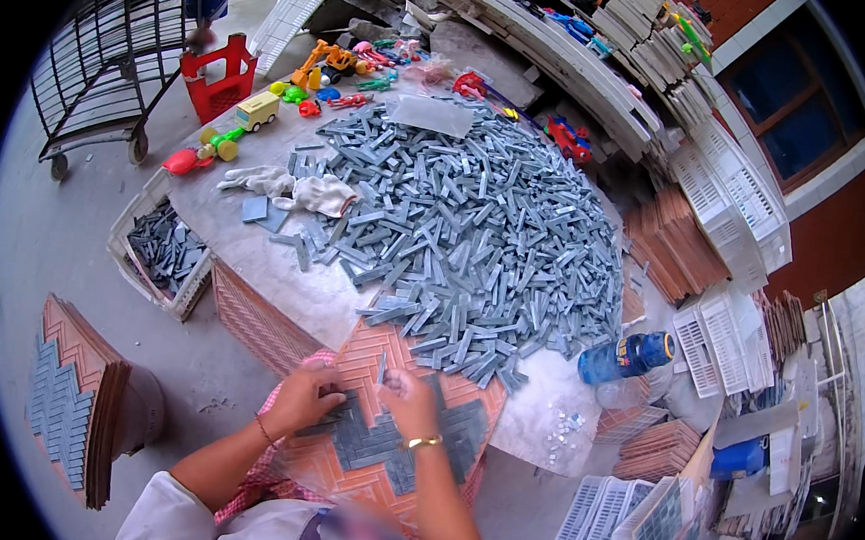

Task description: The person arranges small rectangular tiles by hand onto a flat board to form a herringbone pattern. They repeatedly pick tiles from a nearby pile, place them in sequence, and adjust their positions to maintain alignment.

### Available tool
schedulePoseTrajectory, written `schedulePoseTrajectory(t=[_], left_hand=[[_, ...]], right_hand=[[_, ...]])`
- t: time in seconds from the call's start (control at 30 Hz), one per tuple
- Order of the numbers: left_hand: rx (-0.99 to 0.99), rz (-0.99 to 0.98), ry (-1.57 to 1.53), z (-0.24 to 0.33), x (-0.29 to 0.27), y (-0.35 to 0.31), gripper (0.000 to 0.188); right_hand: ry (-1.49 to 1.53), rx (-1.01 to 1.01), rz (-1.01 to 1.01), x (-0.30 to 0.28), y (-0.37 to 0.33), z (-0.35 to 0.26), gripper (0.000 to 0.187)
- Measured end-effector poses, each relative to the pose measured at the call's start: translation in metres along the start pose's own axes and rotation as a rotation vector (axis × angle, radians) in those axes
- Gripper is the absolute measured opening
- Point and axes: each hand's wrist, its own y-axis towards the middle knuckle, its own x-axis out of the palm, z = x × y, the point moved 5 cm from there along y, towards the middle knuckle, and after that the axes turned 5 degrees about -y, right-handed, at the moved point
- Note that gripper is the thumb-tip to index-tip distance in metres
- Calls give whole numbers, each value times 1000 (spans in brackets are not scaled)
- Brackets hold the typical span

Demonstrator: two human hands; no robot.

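An orange tray with a herringbone pattern of slots (367,352) lies in front of me, partly filled with dark grey strip tiles (365,443). My right hand (409,409) is over the tray, thumb and fingertips pinched on a thin grey strip tile (382,367) that stands up from them. At the tray's left side is my left hand (307,398), its fingers curled together beside the laid tiles; whatever is between the fingertips is hidden. A large heap of loose grey strip tiles (476,223) reaches the tray's far edge.
White gloves (298,191) and toys (258,110) lie around the heap. A blue bottle (627,358) lies at its right. A crate of dark pieces (190,293) and a stack of herringbone trays (102,407) stand left. White plastic baskets (600,523) sit at lower right.
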Motion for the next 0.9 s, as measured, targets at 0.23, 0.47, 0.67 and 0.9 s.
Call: schedulePoseTrajectory(t=[0.23,0.47,0.67,0.9], left_hand=[[33,217,-11,2,-16,9,14],[42,226,29,5,-12,4,12],[70,237,37,-1,-6,-2,13],[28,249,-4,1,-10,2,12]], right_hand=[[868,200,-365,16,-36,2,28],[447,133,-272,9,-36,7,30],[-441,-47,54,9,-40,-8,28],[-668,-164,93,18,-41,-26,23]])
